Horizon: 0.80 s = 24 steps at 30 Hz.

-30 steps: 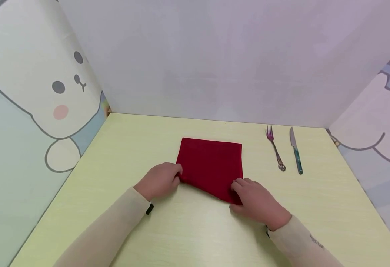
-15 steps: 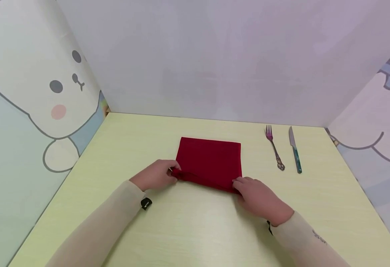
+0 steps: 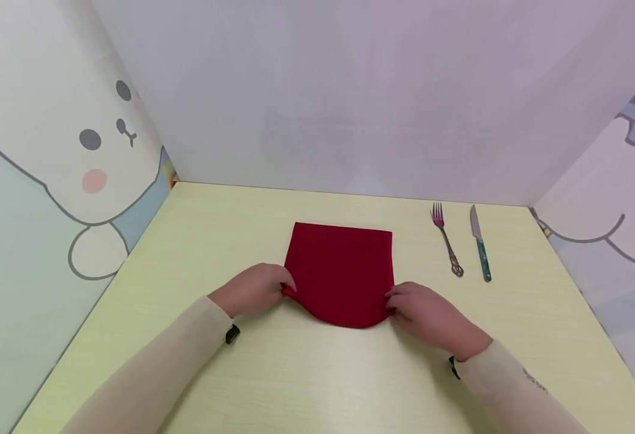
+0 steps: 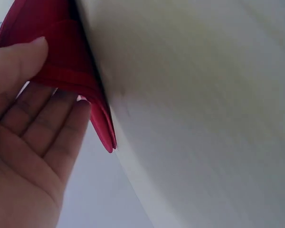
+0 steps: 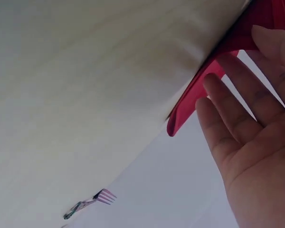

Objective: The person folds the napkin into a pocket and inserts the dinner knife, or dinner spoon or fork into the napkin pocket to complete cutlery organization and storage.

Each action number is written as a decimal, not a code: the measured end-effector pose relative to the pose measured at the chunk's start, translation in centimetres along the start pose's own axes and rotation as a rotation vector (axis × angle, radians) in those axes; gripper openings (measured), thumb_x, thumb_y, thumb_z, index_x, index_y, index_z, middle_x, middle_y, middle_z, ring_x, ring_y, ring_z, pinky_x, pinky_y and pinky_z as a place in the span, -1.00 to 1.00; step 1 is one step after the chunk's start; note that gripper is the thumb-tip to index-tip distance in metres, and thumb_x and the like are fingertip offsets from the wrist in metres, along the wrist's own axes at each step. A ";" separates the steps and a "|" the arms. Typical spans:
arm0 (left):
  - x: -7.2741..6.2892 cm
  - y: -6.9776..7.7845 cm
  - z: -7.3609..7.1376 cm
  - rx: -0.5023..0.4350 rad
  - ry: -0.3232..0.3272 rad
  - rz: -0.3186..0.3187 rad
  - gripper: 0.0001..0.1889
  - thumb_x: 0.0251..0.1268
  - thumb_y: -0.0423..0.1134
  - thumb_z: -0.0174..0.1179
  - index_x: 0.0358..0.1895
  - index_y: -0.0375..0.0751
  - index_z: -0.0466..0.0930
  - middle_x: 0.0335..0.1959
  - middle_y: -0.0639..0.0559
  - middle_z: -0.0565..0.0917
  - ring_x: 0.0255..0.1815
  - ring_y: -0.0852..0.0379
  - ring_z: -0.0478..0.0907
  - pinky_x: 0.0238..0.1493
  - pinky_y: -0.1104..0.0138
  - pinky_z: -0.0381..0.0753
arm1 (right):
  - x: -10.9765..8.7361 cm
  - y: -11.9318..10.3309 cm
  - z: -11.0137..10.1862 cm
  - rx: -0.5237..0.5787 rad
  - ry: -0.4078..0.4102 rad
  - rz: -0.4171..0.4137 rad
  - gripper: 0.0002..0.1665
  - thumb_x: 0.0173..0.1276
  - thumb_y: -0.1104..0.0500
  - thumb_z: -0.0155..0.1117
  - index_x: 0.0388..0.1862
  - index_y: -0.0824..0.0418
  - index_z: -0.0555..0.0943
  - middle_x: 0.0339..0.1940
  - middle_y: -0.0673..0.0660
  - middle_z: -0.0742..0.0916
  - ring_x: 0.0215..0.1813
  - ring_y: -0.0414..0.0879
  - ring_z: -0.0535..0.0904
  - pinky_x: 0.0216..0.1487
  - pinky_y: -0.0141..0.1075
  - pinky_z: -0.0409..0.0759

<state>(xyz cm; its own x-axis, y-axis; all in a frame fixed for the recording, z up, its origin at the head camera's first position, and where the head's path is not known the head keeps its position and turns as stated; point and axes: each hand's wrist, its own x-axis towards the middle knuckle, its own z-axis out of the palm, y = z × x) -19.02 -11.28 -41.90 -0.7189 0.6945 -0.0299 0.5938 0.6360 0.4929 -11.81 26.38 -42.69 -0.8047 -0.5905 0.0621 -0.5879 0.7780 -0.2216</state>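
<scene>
A dark red cloth napkin [image 3: 341,271], folded in layers, lies on the table in the middle of the head view. Its near edge bows toward the person between the two hands. At the near left corner my left hand [image 3: 254,289] pinches the cloth, thumb on one face and fingers behind it in the left wrist view. My right hand [image 3: 431,316] grips the near right corner. The right wrist view shows that hand's thumb over the red fabric [image 5: 192,97] and its fingers on the other side. Several layered edges [image 4: 102,123] show beside the left fingertips.
Right of the napkin lie a fork [image 3: 447,241] with an ornate handle and a knife [image 3: 480,244] with a teal handle. Pale walls, the side ones printed with cartoon figures, stand around the pale yellow table [image 3: 317,386].
The napkin's near edge first rolled up away from the person, then came back down into a rounded bow. The right hand moved slightly right; both hands now hold the corners.
</scene>
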 end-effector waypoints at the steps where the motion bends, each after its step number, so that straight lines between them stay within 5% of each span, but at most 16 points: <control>1: 0.0 -0.1 0.0 -0.029 -0.004 -0.014 -0.78 0.31 -0.41 0.37 -0.20 0.08 0.79 -0.20 0.33 0.68 -0.09 0.24 0.62 0.04 0.27 0.63 | 0.1 0.2 0.0 0.021 -0.003 -0.004 -0.86 0.32 0.29 0.49 -0.15 0.15 0.78 -0.03 0.04 0.76 0.11 0.03 0.67 0.18 -0.05 0.63; 8: 0.4 -1.2 -0.5 -0.238 0.013 -0.083 -0.85 0.35 -0.31 0.38 -0.16 0.09 0.77 -0.10 0.29 0.68 -0.03 0.17 0.60 0.04 0.23 0.63 | 0.1 1.2 -0.9 0.310 -0.059 0.166 -0.79 0.50 0.23 0.31 0.05 0.08 0.73 0.03 -0.07 0.75 0.14 0.02 0.66 0.22 0.03 0.60; 14: 1.3 -2.1 -0.9 -0.427 0.025 -0.236 -0.87 0.42 -0.26 0.32 -0.03 -0.08 0.68 -0.19 0.10 0.68 -0.15 0.06 0.57 -0.12 0.21 0.61 | 1.0 1.7 -1.2 0.508 -0.027 0.313 -0.93 0.59 0.20 0.18 -0.09 0.12 0.62 -0.12 -0.01 0.71 -0.06 -0.01 0.63 -0.03 -0.06 0.63; 19: 2.4 -2.6 -1.1 -0.419 0.051 -0.308 -0.70 0.47 -0.24 0.27 0.18 -0.18 0.60 -0.08 0.02 0.64 -0.06 0.02 0.53 -0.05 0.20 0.56 | 2.0 2.1 -1.1 0.565 -0.031 0.402 -0.87 0.61 0.19 0.13 -0.18 0.20 0.52 -0.33 0.07 0.63 -0.31 -0.05 0.47 -0.27 -0.18 0.47; 24: 3.7 -2.6 -1.2 -0.356 0.060 -0.356 -0.71 0.48 -0.20 0.26 0.16 -0.20 0.63 -0.18 -0.03 0.60 -0.13 0.02 0.49 -0.06 0.21 0.51 | 3.3 2.7 -1.1 0.590 -0.051 0.507 -0.83 0.61 0.19 0.10 -0.20 0.25 0.52 -0.33 0.12 0.66 -0.30 -0.03 0.50 -0.25 -0.17 0.48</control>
<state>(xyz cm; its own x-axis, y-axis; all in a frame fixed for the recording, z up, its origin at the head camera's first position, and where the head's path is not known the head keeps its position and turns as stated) -23.69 -10.77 -42.29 -0.8800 0.4281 -0.2057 0.1550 0.6683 0.7275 -16.08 26.75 -42.02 -0.9502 -0.2137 -0.2268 0.0033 0.7210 -0.6930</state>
